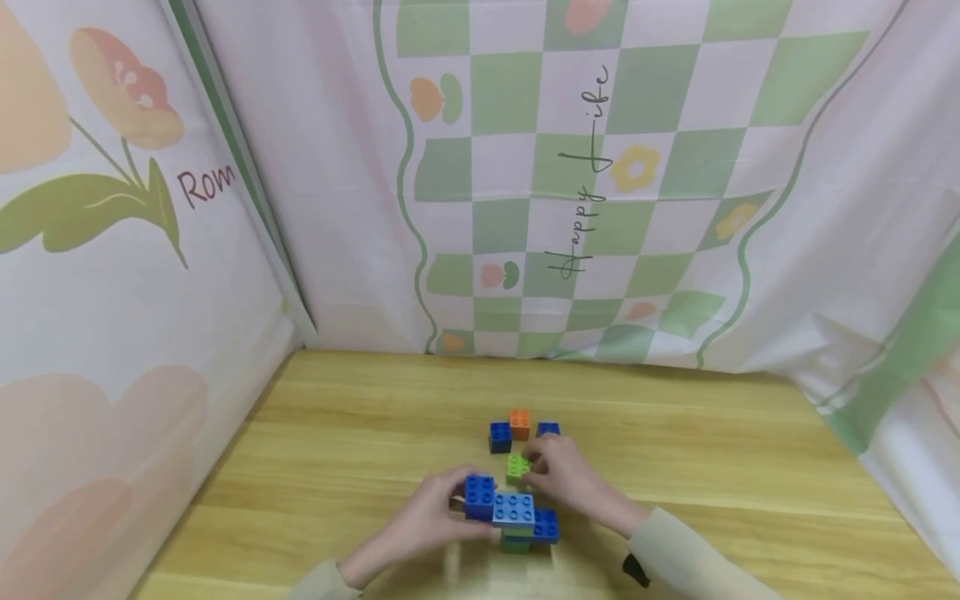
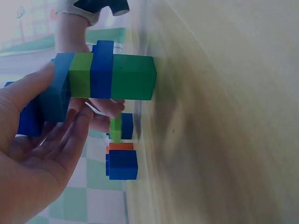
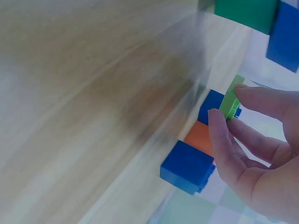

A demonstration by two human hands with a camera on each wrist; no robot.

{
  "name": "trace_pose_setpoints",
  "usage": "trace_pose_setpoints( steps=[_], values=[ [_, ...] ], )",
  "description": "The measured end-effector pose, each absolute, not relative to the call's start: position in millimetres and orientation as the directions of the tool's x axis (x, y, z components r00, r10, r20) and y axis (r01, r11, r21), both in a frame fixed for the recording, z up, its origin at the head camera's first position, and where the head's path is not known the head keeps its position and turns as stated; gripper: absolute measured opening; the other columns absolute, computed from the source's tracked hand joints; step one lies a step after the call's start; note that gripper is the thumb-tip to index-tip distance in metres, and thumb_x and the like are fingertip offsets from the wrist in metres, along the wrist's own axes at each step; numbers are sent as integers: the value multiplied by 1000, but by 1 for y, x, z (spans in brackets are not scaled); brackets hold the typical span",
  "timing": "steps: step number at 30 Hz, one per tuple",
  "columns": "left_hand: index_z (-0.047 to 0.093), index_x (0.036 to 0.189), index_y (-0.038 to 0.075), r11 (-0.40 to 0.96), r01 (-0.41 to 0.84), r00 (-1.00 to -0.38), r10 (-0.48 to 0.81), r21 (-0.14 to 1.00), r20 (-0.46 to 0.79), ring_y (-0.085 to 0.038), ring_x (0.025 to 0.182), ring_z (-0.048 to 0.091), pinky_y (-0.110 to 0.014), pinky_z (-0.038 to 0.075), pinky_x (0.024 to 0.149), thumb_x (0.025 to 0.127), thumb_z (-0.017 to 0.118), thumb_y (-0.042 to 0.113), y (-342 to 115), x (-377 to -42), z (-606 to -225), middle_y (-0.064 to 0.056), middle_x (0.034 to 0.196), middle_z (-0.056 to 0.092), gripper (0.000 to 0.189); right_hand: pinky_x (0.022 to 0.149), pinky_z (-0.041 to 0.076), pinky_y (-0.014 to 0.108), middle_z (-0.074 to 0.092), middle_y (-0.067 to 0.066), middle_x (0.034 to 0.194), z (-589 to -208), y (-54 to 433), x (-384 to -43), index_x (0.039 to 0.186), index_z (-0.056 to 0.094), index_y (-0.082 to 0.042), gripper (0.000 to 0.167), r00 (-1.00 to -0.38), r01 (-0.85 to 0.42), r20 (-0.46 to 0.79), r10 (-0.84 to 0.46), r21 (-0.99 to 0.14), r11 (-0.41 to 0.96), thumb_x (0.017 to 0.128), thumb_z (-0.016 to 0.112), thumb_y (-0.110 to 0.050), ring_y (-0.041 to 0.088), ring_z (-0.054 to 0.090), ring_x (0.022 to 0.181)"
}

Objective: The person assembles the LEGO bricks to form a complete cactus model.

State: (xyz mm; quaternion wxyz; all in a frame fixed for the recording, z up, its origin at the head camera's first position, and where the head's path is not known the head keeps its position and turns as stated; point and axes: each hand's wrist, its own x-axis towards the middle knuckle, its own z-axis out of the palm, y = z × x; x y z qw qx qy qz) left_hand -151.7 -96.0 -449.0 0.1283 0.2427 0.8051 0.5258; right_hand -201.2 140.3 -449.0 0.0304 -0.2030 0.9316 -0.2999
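My left hand holds a stack of toy building bricks, its thumb and fingers around the upper end. A dark blue brick and a light blue brick form the top. Below them in the left wrist view come a lime brick, another blue brick and a green brick at the bottom. My right hand pinches a thin lime green brick between thumb and fingertips, just beyond the stack. In the right wrist view the lime brick's studs face the palm side.
Past the right hand, an orange brick and a blue brick stand side by side on the wooden table. Another blue brick is partly behind the right hand. A printed curtain hangs along the table's back edge.
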Motion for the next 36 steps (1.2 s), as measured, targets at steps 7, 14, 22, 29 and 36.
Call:
trace_pose_setpoints(
  steps=[7,14,22,29,36],
  values=[
    [58,129,5,317,245,-850,525,916,45,-3,93,67,-13,55,81,76,85,30,-96,-152,-455,-5,110,73,64,61,56,15,71,16,95,-438,149,-193,99,70,-1,24,-902,-405,118,-414,-560,723,77,79,-5,16,68,75],
    [59,129,6,311,228,-850,526,923,33,-3,94,66,-13,55,81,76,85,27,-95,-153,-458,-6,113,72,62,60,53,10,72,18,93,-432,154,-185,98,70,2,24,-886,-449,170,-432,-549,705,77,79,-4,13,67,70],
    [61,126,8,291,225,-849,527,930,40,-3,94,67,-13,56,81,76,85,25,-94,-154,-462,-5,112,72,59,60,50,6,73,17,93,-425,163,-176,97,70,2,22,-864,-491,208,-459,-555,672,77,78,-2,12,67,68],
    [63,120,12,271,234,-848,527,934,60,-3,95,67,-14,56,83,76,85,25,-91,-150,-465,-5,110,73,51,60,53,9,73,17,91,-421,173,-165,96,69,2,22,-859,-504,232,-457,-545,670,77,78,-2,11,68,67],
    [63,118,13,262,248,-843,532,933,75,-3,96,68,-14,56,83,76,85,24,-91,-151,-469,-7,112,72,48,60,53,8,72,14,94,-419,175,-155,97,69,-1,23,-865,-494,231,-444,-539,682,77,79,-3,7,66,69]
  ],
)
